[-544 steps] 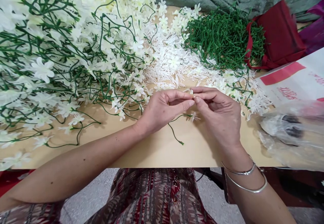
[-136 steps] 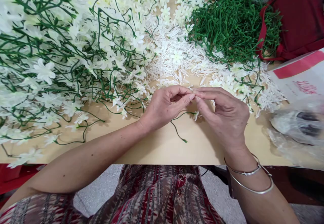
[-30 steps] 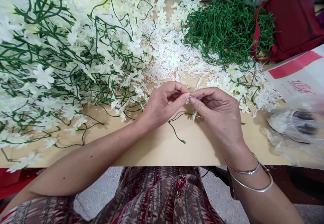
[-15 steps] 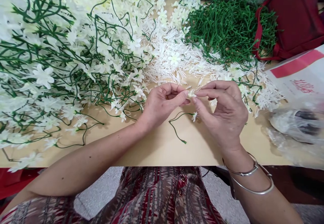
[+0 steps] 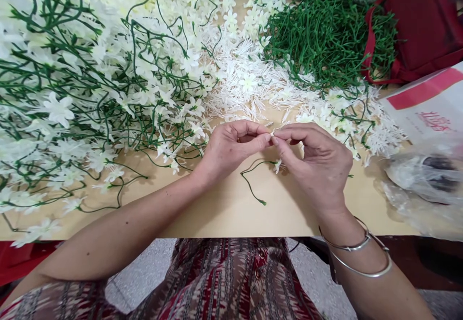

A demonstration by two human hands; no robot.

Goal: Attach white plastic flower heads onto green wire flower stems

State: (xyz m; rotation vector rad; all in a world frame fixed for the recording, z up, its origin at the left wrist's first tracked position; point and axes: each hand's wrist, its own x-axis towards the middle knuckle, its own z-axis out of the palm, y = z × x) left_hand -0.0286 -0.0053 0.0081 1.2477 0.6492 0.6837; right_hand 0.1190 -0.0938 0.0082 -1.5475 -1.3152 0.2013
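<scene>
Between the fingertips of both hands a small white artificial flower (image 5: 273,134) is pinched, mostly hidden by the fingers. My left hand (image 5: 237,148) grips it from the left with thumb and forefinger closed. From the right, my right hand (image 5: 314,158) closes thumb and fingers on it. Below the hands a thin green stem (image 5: 249,182) with a small white blossom (image 5: 278,165) at its upper end lies on the tabletop (image 5: 220,216). Just beyond the fingers spreads a heap of white stamen sticks (image 5: 246,93).
A large pile of white flowers on green stems (image 5: 90,103) fills the left side. Bare green stems (image 5: 314,40) are heaped at the back right beside a dark red bag (image 5: 423,25). A white printed bag (image 5: 430,103) and a clear plastic bag (image 5: 427,185) lie at right.
The right hand's fingers have drawn closer to the left fingertips, pressing together around the small flower, so less of it shows. The stem below stays put.
</scene>
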